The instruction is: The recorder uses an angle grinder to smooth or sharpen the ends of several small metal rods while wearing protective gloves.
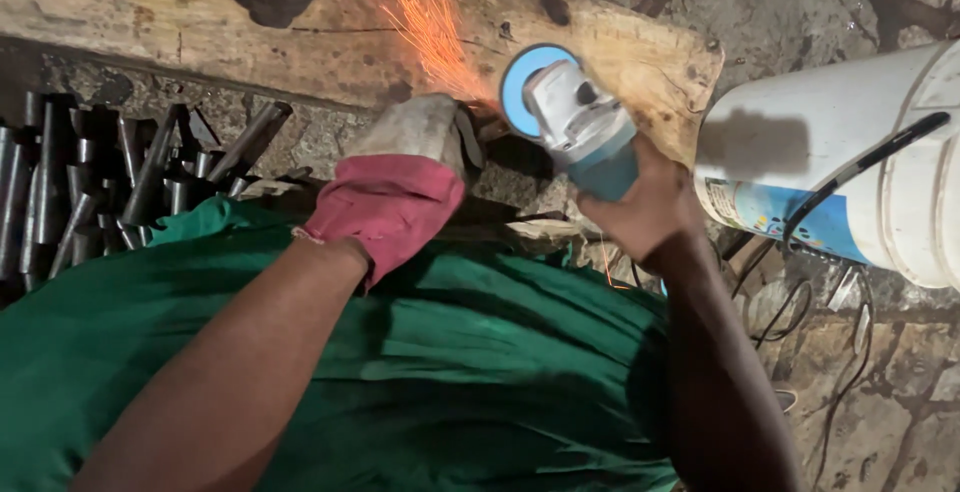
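With our gloved left hand (pixel 405 177) clamped on a mostly hidden workpiece (pixel 487 130) and our bare right hand (pixel 645 207) gripping the angle grinder (pixel 570 122), sparks (pixel 425 17) flying toward twelve o'clock could burn unprotected skin.

The grinder (pixel 575 127) (white head, blue body, blue disc guard) tilts toward ten o'clock above the plank (pixel 300 27), throwing orange sparks (pixel 425 12) toward twelve o'clock.
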